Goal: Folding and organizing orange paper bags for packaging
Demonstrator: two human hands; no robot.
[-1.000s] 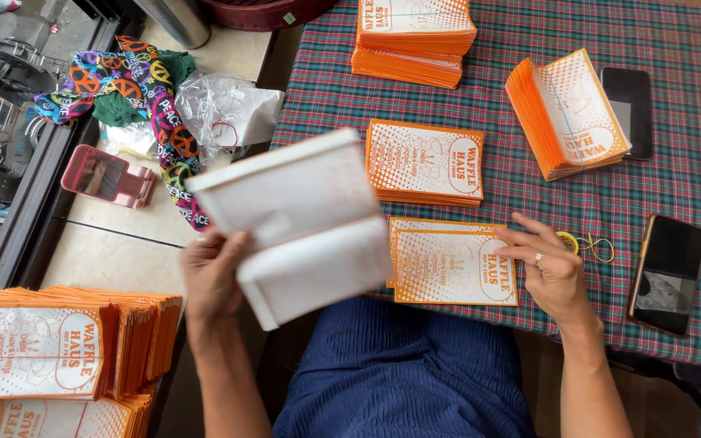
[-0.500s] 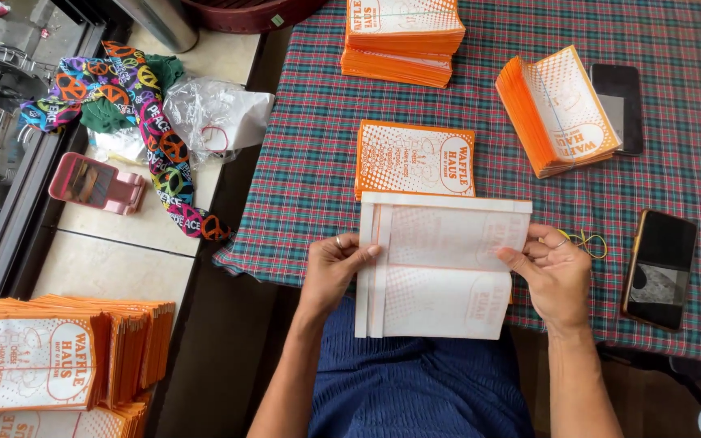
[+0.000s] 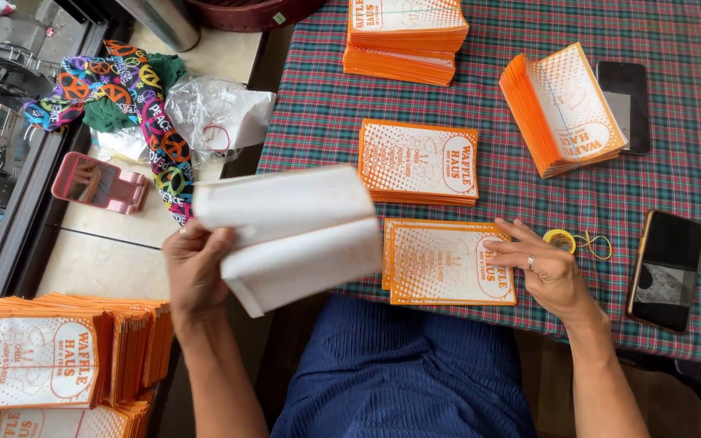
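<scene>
The white paper bags [image 3: 290,231] are gripped closed in the left hand [image 3: 196,268]; the right hand [image 3: 541,264], fingers spread flat and holding nothing, presses the printed stack [image 3: 448,261], which should be kept squared.

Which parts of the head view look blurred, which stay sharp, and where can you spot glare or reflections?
Head view: the white paper bags in the left hand are smeared by motion blur; the right hand and the orange printed bag under it stay sharp; the dark phone screen on the plaid tablecloth shows a pale reflection; lighting is soft and even.
</scene>
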